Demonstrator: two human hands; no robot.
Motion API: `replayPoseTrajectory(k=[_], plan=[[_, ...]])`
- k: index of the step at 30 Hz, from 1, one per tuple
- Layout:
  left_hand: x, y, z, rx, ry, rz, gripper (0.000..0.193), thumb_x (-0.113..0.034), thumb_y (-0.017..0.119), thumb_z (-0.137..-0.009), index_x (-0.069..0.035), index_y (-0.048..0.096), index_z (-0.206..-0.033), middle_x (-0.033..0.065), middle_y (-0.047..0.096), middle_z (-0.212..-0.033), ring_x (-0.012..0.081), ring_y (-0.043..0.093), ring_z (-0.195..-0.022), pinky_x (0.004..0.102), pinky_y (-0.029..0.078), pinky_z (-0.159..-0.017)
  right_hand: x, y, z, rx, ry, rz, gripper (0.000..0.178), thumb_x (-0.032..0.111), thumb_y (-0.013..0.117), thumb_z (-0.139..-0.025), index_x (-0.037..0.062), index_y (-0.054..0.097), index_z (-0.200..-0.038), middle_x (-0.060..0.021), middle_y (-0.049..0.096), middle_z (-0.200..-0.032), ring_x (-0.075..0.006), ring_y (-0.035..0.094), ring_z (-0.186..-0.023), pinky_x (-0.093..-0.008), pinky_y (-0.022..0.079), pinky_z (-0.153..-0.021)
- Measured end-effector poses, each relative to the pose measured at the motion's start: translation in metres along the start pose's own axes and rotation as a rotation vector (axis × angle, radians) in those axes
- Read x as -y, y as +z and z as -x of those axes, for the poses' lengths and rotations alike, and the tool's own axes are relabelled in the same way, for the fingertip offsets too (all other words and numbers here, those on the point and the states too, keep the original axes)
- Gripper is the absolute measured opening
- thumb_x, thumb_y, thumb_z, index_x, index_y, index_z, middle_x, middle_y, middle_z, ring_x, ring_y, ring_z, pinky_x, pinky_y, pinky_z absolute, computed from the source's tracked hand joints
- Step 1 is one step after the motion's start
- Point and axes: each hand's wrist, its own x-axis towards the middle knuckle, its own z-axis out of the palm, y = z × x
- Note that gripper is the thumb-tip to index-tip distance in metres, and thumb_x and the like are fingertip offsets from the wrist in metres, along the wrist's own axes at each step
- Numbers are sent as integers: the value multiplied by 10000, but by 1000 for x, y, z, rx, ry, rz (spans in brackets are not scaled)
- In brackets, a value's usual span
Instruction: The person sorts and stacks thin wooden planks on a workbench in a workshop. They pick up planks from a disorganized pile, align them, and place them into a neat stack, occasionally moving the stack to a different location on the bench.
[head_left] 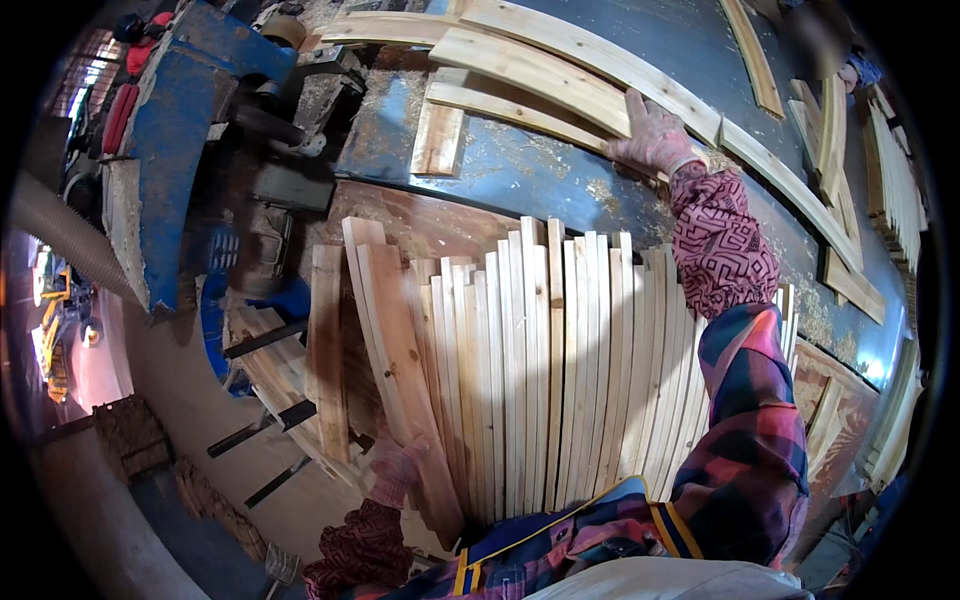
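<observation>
My right hand (655, 140), in a pale glove and patterned sleeve, reaches out over the blue metal table (520, 160). Its fingers are spread against the near ends of pale wooden boards (530, 80) lying there. My left hand (397, 468), also gloved, is low at the left, against the edge of a wide wooden board (395, 345). Motion smears its fingers, so their grip is unclear. That board leans at a slant beside a row of narrow wooden strips (540, 380) standing side by side in front of me.
A blue machine (185, 150) with dusty metal parts stands at the left. Below it, more boards (280, 370) rest by dark metal bars (262, 432). A long strip (790, 190) runs along the table at the right, among sawdust. Another person's hand (848, 76) shows at the far right.
</observation>
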Motion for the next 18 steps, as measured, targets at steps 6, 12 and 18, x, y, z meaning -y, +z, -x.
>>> replayPoseTrajectory(k=[6,12,18], plan=[[-22,18,9,42,93,16,498,-102,762,-847,-56,545,-1292,48,630,-1088,165,634,-903,324,569,-766,-1,-24,26,74,-12,19,1007,325,861,-748,151,219,-1505,-273,545,-1354,-439,548,-1280,-512,509,-1023],[28,0,-10,28,109,-107,553,-119,761,-823,-28,540,-1322,91,648,-1164,218,645,-984,352,561,-847,-37,-29,73,81,94,20,1000,169,766,-772,225,198,-1593,-229,521,-1430,-393,535,-1317,-461,468,-1090],[38,-6,-23,89,57,-189,733,-252,800,-806,7,479,-1411,153,657,-1228,270,658,-1083,362,536,-925,-30,-34,150,471,-49,-975,731,331,765,-802,59,516,-1432,-166,699,-1128,-286,691,-970,-383,569,-891]])
